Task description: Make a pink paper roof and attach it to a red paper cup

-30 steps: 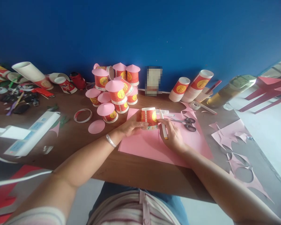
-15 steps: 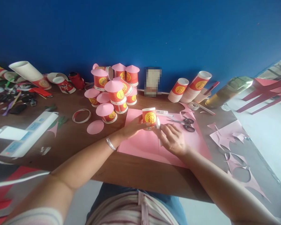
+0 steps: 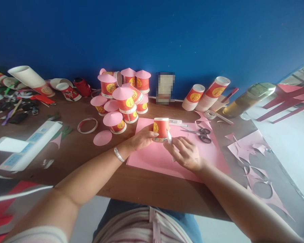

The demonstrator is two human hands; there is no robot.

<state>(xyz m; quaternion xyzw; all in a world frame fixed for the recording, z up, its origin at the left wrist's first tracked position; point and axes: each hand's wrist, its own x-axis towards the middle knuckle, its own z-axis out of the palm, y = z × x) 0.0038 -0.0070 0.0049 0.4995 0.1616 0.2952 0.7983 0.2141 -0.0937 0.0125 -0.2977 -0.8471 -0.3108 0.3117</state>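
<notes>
My left hand [image 3: 143,139] is closed around the lower left of a red paper cup [image 3: 161,127] with a gold emblem, holding it above a pink paper sheet [image 3: 147,158]. At the cup's right side, the fingers of my right hand [image 3: 186,153] pinch a small white piece [image 3: 169,136]; its kind is hard to make out. On the sheet, to the right of the hands, lie black-handled scissors [image 3: 202,134]. Behind the cup rests a white tube-like item [image 3: 175,121]. Several red cups with pink cone tops [image 3: 112,118] cluster to the left, near a flat pink disc [image 3: 102,138].
Two stacks of paper cups [image 3: 194,98] stand back right, beside a tape roll [image 3: 211,115] and a bottle [image 3: 248,99]. Pink scraps [image 3: 260,182] lie at right. A power strip [image 3: 31,145], a tape ring [image 3: 87,125] and clutter fill the left. A blue wall [image 3: 152,37] bounds the back.
The cup has turned in my left hand, so its gold emblem now shows at the left side. My right fingers and the white piece have shifted slightly down and left.
</notes>
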